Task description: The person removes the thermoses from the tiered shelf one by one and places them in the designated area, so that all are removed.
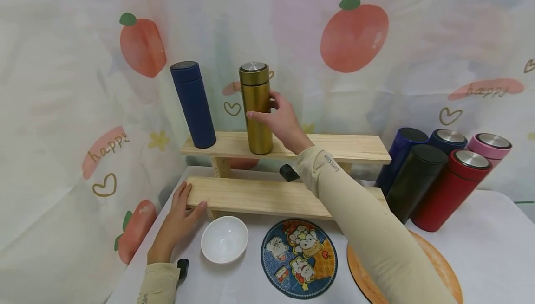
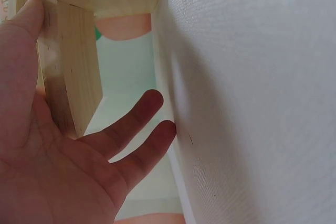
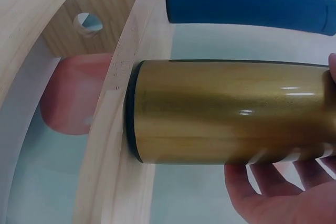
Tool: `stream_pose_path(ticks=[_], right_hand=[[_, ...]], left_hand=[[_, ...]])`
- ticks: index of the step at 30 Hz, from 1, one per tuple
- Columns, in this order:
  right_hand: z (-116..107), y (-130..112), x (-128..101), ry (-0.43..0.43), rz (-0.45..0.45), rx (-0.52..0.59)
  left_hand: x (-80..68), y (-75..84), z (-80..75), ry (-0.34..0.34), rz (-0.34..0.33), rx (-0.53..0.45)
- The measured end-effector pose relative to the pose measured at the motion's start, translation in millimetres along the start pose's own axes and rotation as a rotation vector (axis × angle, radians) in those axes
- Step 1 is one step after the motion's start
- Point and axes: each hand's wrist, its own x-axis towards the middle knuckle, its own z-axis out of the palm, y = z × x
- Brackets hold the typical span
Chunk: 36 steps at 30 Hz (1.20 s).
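Two flasks stand upright on the top shelf [image 1: 355, 148]: a blue flask [image 1: 193, 104] at the left end and, just beside it, a gold flask [image 1: 256, 107]. My right hand [image 1: 282, 120] curls round the middle of the gold one. My left hand [image 1: 177, 218] lies with straight fingers against the left end of the lower shelf [image 1: 259, 197], thumb on its front edge, beside a white bowl [image 1: 224, 239].

Gold flask [image 1: 256, 109] with steel lid stands upright on the upper wooden shelf [image 1: 355, 148]
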Motion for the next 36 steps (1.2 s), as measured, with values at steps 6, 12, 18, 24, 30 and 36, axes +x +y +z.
stream_pose_path(ticks=[6, 12, 18, 24, 30, 36], right_hand=[[-6.2, -4.6, -13.2, -0.020, -0.015, 0.015], [-12.3, -9.0, -25.2, -0.022, -0.029, 0.033], [-19.7, -15.2, -38.6, -0.025, -0.045, 0.056], [-27.4, -21.1, -54.4, -0.025, -0.055, 0.081], [-35.7, -23.6, -69.9, -0.032, -0.055, 0.100], [-46.4, -23.1, -86.7, -0.034, -0.042, 0.086]], left_hand=[[-1.7, -0.7, -1.4, 0.007, 0.002, -0.001], [-2.6, -1.8, -1.1, 0.002, -0.002, -0.003], [-4.6, -0.5, -1.7, -0.016, -0.013, -0.003], [-4.8, 0.3, -1.4, -0.014, -0.011, -0.004], [-3.3, -0.1, 0.2, -0.003, 0.007, -0.005], [-2.7, 0.9, 0.5, -0.007, 0.011, -0.004]])
